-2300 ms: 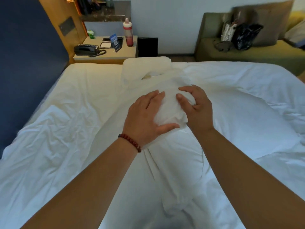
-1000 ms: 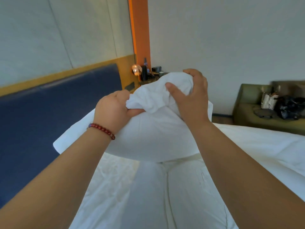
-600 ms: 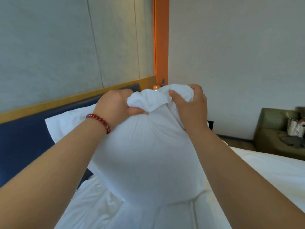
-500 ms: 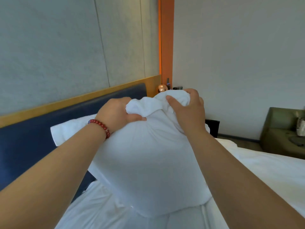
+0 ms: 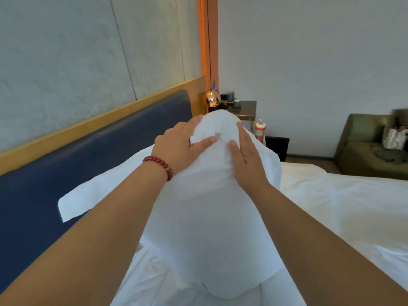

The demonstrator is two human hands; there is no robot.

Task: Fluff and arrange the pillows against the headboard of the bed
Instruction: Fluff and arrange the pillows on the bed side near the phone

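Observation:
A white pillow (image 5: 212, 217) stands on end in front of me, its lower end resting on the bed (image 5: 344, 204). My left hand (image 5: 178, 149), with a red bead bracelet on the wrist, lies on the pillow's upper left side, thumb pressed into the cloth. My right hand (image 5: 245, 157) lies on the upper right side with its fingers stretched up along the fabric. Both hands clasp the pillow's top between them. A flat flap of the pillowcase (image 5: 88, 197) sticks out to the left in front of the blue padded headboard (image 5: 92, 160).
Behind the pillow is a nightstand shelf (image 5: 245, 109) with cups and a copper ball lamp (image 5: 212, 100). A red-capped bottle (image 5: 260, 129) and a black box (image 5: 277, 146) stand below it. An olive sofa (image 5: 366, 149) with bags is at the right.
The pillow was lifted off the bed and has now come down onto its end. Both hands have loosened from bunched fistfuls of cloth to flatter holds on its top.

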